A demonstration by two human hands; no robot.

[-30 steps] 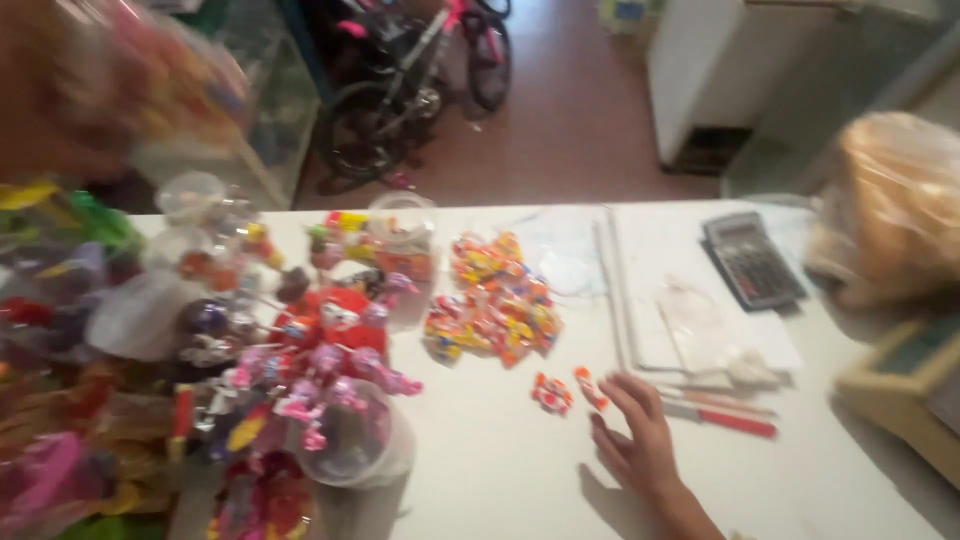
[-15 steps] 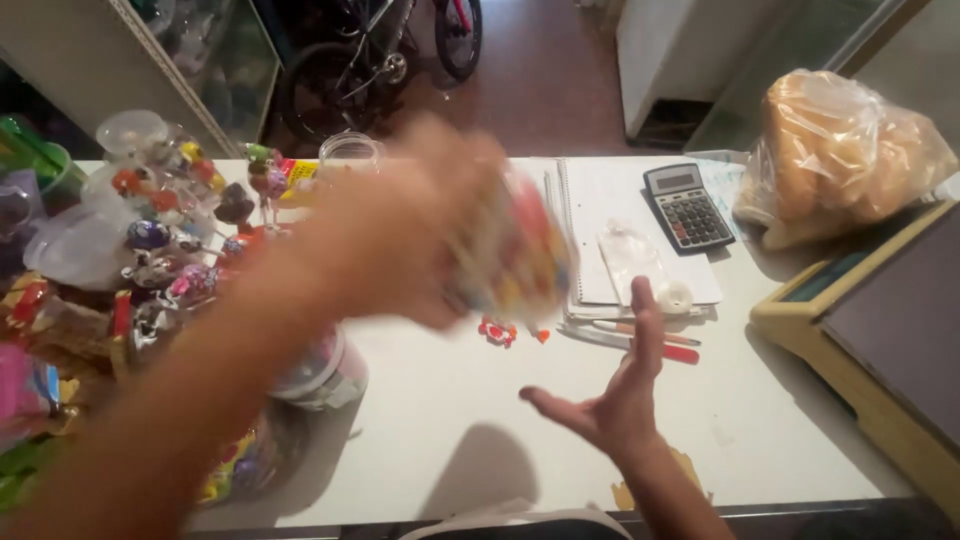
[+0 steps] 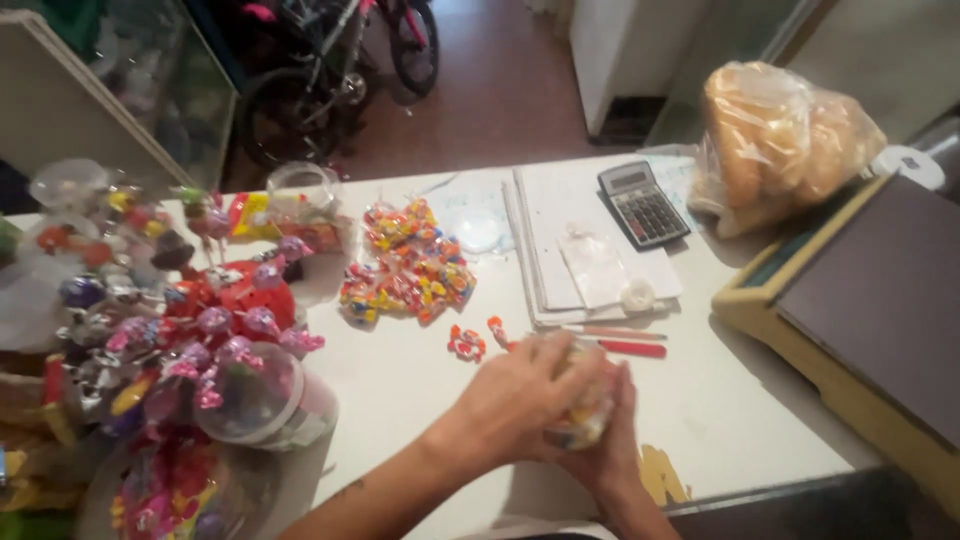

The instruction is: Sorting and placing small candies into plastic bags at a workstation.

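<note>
Clasping candy bag point(image 3: 585, 415), both hands' fingers point(image 3: 560, 365) clamped; bare counter point(image 3: 730, 400) rightward.

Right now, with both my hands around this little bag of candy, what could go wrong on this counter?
The small clear bag of candies is cupped between your left hand and right hand; if it is open, pieces could spill. Two loose wrapped candies lie just ahead and might get knocked away. The lollipop display crowds your left forearm, so a wide elbow move could topple it.
</note>
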